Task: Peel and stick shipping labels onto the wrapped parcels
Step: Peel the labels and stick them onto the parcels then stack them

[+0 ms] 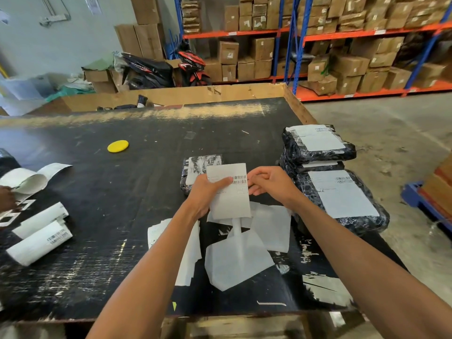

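A white shipping label [231, 199] with a barcode is held above the black table [97, 187]. My left hand [204, 194] grips its left side, thumb across the face. At the label's right edge my right hand [270, 183] pinches with its fingertips. Just behind the label lies a small parcel [197, 165] wrapped in black-and-white plastic, with no label on the part I can see. On the right stand stacked wrapped parcels [318, 143] with labels on top, and a larger labelled parcel [342, 199] in front of them.
Peeled backing sheets [237, 263] lie under my hands. Curled label strips [39, 236] lie at the left, where another person's hand [6, 199] shows. A yellow disc [118, 146] sits mid-table. Shelves of cartons [318, 45] and a motorbike [156, 69] stand behind.
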Available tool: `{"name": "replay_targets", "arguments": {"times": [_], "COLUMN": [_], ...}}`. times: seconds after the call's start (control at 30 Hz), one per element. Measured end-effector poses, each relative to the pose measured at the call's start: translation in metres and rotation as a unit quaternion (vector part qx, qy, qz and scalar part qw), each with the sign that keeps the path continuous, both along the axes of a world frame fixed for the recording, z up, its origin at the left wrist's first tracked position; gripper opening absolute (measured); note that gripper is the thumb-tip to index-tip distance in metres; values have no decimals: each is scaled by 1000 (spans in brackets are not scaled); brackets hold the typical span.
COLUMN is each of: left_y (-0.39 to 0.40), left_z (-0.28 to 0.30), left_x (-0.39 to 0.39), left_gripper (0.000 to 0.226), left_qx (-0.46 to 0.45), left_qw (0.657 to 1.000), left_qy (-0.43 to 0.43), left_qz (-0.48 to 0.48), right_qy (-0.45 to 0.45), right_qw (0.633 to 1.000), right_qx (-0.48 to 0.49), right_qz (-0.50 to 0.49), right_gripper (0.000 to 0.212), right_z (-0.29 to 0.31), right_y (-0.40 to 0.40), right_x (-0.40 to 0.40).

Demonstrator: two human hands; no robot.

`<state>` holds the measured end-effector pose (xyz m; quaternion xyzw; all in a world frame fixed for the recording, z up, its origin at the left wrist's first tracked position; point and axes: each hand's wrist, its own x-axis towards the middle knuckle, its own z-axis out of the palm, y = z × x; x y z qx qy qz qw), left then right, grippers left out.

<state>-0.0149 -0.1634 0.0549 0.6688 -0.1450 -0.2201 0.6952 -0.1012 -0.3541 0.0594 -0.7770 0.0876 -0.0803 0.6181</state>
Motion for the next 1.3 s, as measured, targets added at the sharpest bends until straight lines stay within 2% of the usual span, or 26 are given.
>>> {"name": "replay_targets", "arguments": {"times": [0.23, 0.4, 0.7, 1.03, 1.2, 1.3], "left_y": [0, 1, 2, 2, 0, -3], "left_z": [0, -2, -1, 4, 1, 3], "left_x": [4, 8, 9, 6, 6, 4], "left_gripper": [23, 33, 29, 34, 45, 46], "left_qx": [32, 48, 49, -43, -55, -73], "left_qw": [999, 999, 999, 995, 993, 989], "left_qy": [-17, -23, -23, 63, 82, 85], "left_qz": [-4, 0, 0, -60, -71, -92], "right_qy": [6, 6, 5, -30, -24, -18], "right_qw": [997, 996, 996, 996, 996, 997], "right_qx": [-80, -84, -89, 42, 2, -14], "right_qz": [1, -4, 2, 77, 88, 74], "right_gripper": [13, 13, 14, 22, 18, 22], "right_z": [2, 2, 1, 7, 7, 0], "right_y": [1, 2, 2, 4, 4, 5], "right_x": [1, 2, 4, 3, 5, 6]}}
